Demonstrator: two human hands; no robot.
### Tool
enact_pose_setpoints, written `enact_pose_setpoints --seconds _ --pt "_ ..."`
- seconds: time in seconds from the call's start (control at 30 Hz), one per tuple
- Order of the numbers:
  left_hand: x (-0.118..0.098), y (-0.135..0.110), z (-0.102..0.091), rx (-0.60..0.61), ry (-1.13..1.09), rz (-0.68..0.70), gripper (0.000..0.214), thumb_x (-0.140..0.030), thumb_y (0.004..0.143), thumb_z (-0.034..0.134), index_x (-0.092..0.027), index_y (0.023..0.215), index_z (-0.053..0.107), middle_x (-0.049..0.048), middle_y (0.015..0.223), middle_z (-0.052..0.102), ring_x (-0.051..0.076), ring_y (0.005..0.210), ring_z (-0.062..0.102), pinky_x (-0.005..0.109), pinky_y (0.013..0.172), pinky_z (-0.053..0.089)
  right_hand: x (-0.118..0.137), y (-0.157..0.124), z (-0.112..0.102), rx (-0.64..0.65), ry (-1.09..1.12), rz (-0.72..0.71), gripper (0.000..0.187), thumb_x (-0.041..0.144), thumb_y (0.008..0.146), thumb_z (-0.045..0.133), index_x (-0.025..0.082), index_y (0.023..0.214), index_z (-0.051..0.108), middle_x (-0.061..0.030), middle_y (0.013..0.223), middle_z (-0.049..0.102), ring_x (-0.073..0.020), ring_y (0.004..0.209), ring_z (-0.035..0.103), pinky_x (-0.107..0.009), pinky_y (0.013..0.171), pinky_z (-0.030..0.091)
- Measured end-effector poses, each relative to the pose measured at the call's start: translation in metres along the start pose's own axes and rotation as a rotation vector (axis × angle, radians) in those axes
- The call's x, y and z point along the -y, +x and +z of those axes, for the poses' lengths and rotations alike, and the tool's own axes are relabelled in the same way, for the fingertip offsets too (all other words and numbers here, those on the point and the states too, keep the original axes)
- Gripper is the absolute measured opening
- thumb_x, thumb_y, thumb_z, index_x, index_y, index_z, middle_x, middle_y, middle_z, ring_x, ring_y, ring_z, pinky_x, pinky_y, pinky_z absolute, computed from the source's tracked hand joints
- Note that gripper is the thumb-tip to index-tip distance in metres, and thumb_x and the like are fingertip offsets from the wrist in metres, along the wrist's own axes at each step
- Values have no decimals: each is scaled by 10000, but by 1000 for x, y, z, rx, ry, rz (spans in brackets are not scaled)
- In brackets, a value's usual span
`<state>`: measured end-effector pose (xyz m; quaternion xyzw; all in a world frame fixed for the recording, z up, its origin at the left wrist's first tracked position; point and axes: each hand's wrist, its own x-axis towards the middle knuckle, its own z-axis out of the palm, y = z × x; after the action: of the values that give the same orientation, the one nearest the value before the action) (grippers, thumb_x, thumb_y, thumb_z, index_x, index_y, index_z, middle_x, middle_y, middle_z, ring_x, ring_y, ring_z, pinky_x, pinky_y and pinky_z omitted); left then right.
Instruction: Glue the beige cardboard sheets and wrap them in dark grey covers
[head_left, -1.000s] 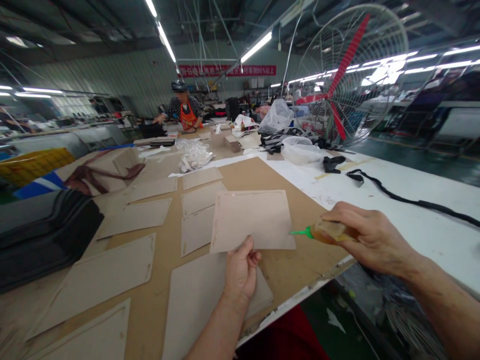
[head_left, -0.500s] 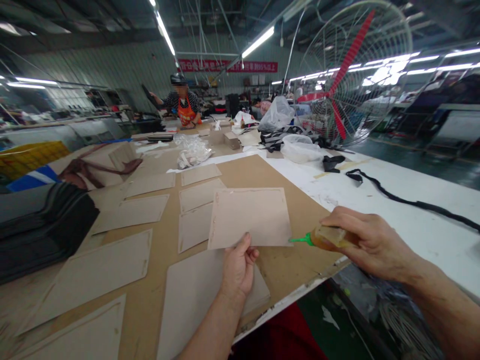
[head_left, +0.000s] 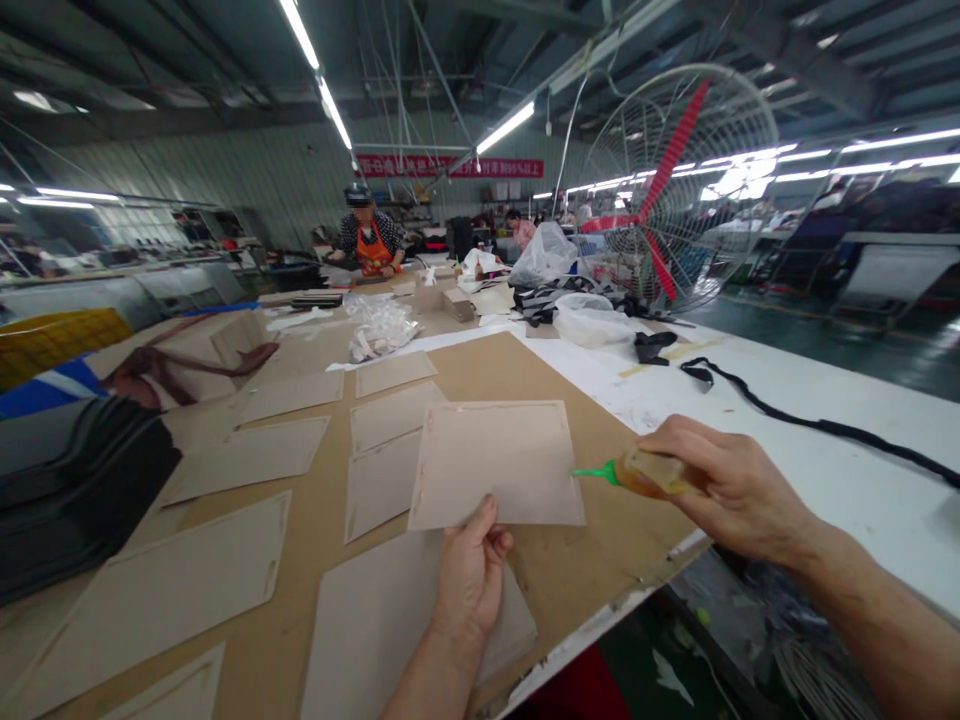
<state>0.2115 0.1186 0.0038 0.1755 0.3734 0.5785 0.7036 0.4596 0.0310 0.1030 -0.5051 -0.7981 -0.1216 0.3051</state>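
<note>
Left hand, above board stack, pinched tan board by near edge. Right hand gripped amber bottle, green nozzle at tan board's right edge. Loose boards lay left, black strap right; caged fan beyond.

Red banner at back: white "95%以上" legible, other characters blurred.

One left hand, one right hand; one raised card, one bottle. Three loose cards lie mid-tabletop, at least four flat cards left. One near stack; one black strap right; one large fan far right.
</note>
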Motion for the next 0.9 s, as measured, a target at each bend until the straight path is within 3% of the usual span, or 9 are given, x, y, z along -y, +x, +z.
enact_pose_setpoints --seconds 0.07,0.23,0.4,0.6,0.9 --pt "0 0 -1 -7 -1 -2 397 -190 409 960 -128 693 690 -37 577 618 78 473 544 165 363 466 -2 1 1 -25 -3 1 234 156 916 499 209 1141 539 -44 917 586 -164 724 584 -277 650 423" --pt "0 1 -2 -14 3 -1 395 -182 437 953 -124 733 698 -36 595 625 75 477 546 164 371 475 1 -1 3 101 49 -30 180 174 948 467 217 1115 518 -41 893 587 -154 687 565 -269 601 403" --pt "1 5 -3 -21 15 -1 374 -163 468 939 -125 754 701 -33 619 637 76 473 558 164 368 477 -6 3 4 -36 -3 -28 254 130 910 495 209 1151 517 -58 932 586 -174 768 574 -285 664 431" --pt "0 4 -1 -37 15 3 357 -130 505 915 -138 789 700 -38 639 648 79 465 562 166 365 475 -2 -9 3 155 153 -44 294 105 887 475 209 1160 505 -61 934 580 -178 778 568 -296 648 423" --pt "0 3 1 -51 4 6 286 -107 559 879 -136 763 681 -42 613 632 78 463 562 160 367 463 3 -20 -1 133 172 -23 366 61 849 469 214 1180 495 -57 937 593 -178 778 598 -296 647 448"
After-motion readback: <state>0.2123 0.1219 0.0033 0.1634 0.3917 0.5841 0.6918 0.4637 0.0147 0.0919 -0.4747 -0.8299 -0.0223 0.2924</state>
